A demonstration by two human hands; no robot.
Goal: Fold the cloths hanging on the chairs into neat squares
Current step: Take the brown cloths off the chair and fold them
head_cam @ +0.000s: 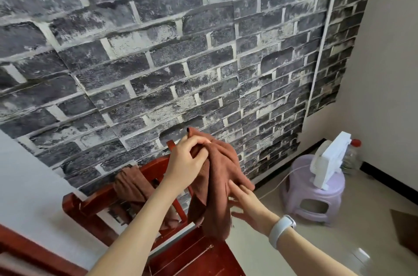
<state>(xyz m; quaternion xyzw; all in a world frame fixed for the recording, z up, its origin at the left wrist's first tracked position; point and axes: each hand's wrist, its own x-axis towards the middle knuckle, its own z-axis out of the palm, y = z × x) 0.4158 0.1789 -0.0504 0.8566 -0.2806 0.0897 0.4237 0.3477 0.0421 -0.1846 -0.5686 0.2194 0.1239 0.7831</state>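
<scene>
A brown cloth [217, 176] hangs bunched in the air above the red chair [158, 205]; the left hand [187, 160] grips its top, the right hand [244, 203], fingers spread, touches its lower folds; a second cloth [133, 187] waits draped on the chair back; judging by this, the step is shaking out, and next comes finding corners.

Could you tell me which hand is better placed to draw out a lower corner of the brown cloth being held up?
The right hand. It lies open against the hanging lower part of the brown cloth, while the left hand has its grip around the bunched top, holding it up above the chair.
</scene>
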